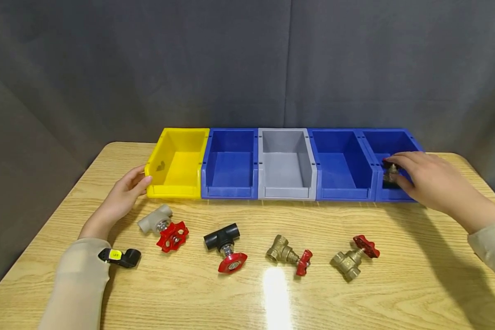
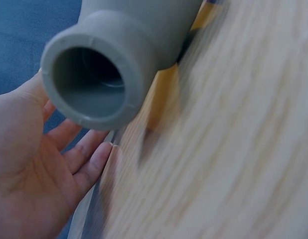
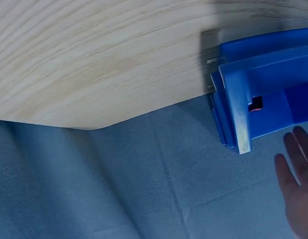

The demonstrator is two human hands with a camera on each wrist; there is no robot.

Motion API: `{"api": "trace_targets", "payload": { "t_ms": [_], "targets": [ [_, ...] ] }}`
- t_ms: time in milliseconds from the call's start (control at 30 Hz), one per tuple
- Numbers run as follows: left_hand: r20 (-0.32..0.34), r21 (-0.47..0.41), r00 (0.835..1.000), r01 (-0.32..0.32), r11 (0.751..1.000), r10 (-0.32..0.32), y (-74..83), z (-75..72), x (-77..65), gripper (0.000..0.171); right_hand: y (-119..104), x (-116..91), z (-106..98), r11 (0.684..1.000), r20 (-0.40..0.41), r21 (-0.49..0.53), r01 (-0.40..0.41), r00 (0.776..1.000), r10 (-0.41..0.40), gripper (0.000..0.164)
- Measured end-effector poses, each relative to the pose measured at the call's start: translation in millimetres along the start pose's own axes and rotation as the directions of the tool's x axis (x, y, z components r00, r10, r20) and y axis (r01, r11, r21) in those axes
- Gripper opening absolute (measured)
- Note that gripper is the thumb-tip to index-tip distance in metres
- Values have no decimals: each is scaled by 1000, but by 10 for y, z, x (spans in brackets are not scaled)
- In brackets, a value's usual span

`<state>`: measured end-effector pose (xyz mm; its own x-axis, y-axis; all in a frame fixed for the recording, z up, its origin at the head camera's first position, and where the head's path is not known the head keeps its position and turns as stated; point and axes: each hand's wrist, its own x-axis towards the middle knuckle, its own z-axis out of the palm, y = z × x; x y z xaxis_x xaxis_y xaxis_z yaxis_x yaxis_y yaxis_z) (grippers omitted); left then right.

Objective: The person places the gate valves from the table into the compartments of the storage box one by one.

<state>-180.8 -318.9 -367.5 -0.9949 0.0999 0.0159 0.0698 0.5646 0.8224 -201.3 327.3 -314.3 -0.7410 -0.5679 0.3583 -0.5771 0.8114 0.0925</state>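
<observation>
Wood-grain bench (image 1: 247, 302) carried the bin row (image 1: 288, 193) across mid-frame. Yellow bin (image 1: 175, 191) at left, end blue bin (image 1: 389, 137) at right: plastic, probably light, stiff. Left grip (image 1: 123, 195) touched yellow side, fingers loosely extended; right grip (image 1: 433, 183) pinched a valve (image 1: 391, 176) inside end blue bin. Valve judged hard, heavyish, not fragile; body the better hold, as red handwheel (image 1: 386, 162) might turn.

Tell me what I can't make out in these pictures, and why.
Head view: part of the valve in the far-right blue bin, hidden by the right hand.
Head view: print on the yellow label, too small.
Left wrist view: the rest of the grey valve, cut off by the top edge.
Right wrist view: part of the right hand, cut off by the right edge.
</observation>
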Motion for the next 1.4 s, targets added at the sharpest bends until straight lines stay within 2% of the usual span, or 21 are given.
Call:
{"api": "trace_targets", "payload": {
  "t_ms": [300, 433, 500, 600, 733, 867, 1033, 1267, 1400],
  "targets": [
    [3, -8, 1000, -2, 1000, 2, 27, 15, 4, 61, -113, -109, -89, 999, -127, -6, 47, 991, -48, 41],
    [3, -7, 1000, 17, 1000, -17, 41, 15, -7, 64, -239, -143, -109, 998, -168, 14, 69, 984, -66, 32],
    [6, -9, 1000, 19, 1000, -19, 42, 13, -10, 64, -314, -160, -129, 996, -190, 26, 90, 978, -84, 41],
    [9, -12, 1000, 3, 1000, -3, 34, 12, -11, 62, -418, -185, -148, 990, -224, 24, 138, 966, -129, 67],
    [8, -13, 1000, -25, 1000, 25, 22, 11, -12, 59, -546, -209, -163, 981, -252, 19, 193, 950, -182, 63],
    [8, -11, 1000, -21, 1000, 21, 20, 7, -18, 60, -659, -231, -160, 974, -277, 22, 226, 937, -211, 56],
    [7, -9, 1000, -11, 1000, 12, 12, -3, -18, 60, -777, -244, -148, 965, -288, 43, 257, 928, -235, 51],
    [9, -25, 1000, -25, 999, 25, 20, 0, -8, 58, -886, -283, -173, 962, -214, 96, 257, 949, -232, 53],
    [14, -21, 1000, -11, 1000, 11, 13, -3, -4, 59, -951, -290, -155, 947, -231, 125, 298, 937, -264, 51]
  ]
}}
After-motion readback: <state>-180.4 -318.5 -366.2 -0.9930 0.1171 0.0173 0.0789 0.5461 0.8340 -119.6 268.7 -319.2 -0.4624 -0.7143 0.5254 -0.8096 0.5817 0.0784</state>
